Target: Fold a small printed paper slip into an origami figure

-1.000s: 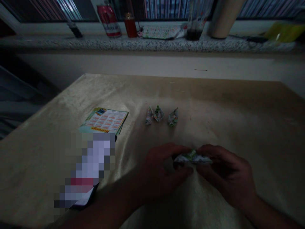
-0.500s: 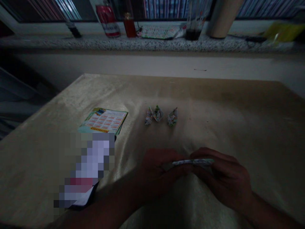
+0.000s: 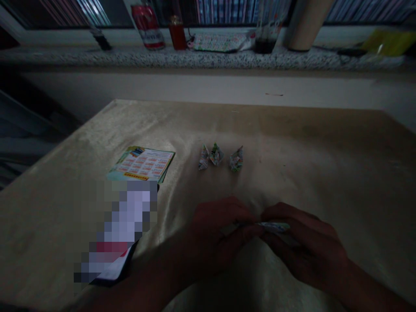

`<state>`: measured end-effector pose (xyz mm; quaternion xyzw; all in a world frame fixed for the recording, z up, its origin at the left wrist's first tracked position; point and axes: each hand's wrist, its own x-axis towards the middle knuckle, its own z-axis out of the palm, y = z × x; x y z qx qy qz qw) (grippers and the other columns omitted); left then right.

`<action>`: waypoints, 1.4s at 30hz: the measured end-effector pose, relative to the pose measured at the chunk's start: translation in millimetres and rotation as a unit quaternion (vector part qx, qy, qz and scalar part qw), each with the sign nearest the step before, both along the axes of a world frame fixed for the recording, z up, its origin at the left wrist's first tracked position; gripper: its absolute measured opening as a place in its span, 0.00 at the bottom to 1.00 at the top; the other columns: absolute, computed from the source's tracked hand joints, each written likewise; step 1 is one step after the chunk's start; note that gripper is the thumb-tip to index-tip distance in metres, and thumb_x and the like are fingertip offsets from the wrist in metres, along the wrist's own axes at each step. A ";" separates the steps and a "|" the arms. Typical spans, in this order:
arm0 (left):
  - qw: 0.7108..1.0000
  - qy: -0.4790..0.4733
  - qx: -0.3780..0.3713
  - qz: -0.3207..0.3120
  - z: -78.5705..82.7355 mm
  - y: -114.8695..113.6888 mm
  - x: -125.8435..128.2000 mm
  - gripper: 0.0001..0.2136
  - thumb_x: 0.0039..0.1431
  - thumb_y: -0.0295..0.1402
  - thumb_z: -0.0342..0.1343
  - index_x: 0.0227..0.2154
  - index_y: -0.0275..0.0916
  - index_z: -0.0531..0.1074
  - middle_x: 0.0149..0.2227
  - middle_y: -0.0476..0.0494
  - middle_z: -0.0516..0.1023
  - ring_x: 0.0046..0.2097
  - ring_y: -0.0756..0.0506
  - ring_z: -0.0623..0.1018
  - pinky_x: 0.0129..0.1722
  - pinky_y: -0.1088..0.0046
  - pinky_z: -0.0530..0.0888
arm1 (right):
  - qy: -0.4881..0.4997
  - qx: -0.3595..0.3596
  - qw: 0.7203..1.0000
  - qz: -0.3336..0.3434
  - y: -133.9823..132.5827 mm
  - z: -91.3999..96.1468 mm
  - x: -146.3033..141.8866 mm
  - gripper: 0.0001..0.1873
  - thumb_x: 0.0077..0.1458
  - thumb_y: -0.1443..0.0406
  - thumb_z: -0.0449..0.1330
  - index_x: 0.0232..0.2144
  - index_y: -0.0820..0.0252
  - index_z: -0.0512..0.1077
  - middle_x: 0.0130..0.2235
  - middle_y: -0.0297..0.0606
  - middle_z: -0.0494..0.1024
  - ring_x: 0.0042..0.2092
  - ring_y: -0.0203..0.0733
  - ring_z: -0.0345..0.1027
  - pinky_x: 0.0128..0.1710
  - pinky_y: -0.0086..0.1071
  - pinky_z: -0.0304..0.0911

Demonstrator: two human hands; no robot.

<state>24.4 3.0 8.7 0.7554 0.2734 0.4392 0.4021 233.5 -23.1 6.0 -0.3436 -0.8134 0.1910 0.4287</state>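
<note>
The held paper (image 3: 275, 226) is whitish with green, three folded shapes (image 3: 216, 156) towards the far edge of the beige table (image 3: 325, 147) mix white, green and red, and the card (image 3: 144, 164) towards its left edge has reddish grids on white.

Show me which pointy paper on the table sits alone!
The rightmost pointy paper: a gap separates it, while the left one and middle one sit close together.

A thin, flattened, folded piece of white-and-green printed paper (image 3: 276, 226) shows nearly edge-on, lying crosswise, pinched between the left hand (image 3: 224, 232) and the right hand (image 3: 307, 247), partly hidden.
</note>
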 end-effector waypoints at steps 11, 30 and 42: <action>0.995 0.055 0.082 -0.025 4.7 -0.8 -2.4 0.03 0.65 0.26 0.58 0.34 0.35 0.76 0.28 0.46 0.78 0.29 0.51 0.75 0.29 0.78 0.71 | 0.077 -0.066 0.995 0.011 -1.1 5.0 0.6 0.15 0.54 0.76 0.64 0.44 0.60 0.76 0.35 0.42 0.81 0.36 0.43 0.78 0.32 0.34 0.75; 0.982 0.127 0.140 -0.026 4.9 -3.8 -1.4 0.05 0.67 0.24 0.53 0.39 0.35 0.74 0.28 0.50 0.72 0.28 0.52 0.69 0.27 0.77 0.66 | 0.070 -0.082 0.994 0.032 -0.1 8.4 8.4 0.08 0.56 0.78 0.65 0.34 0.62 0.80 0.34 0.40 0.80 0.36 0.41 0.77 0.31 0.32 0.75; 0.996 0.032 0.086 0.006 4.4 4.9 -1.5 0.03 0.63 0.30 0.63 0.36 0.35 0.78 0.30 0.46 0.79 0.30 0.51 0.78 0.31 0.79 0.75 | 0.112 -0.082 0.990 -0.036 -2.4 4.9 12.9 0.06 0.53 0.71 0.71 0.29 0.56 0.81 0.32 0.36 0.83 0.34 0.42 0.80 0.28 0.30 0.77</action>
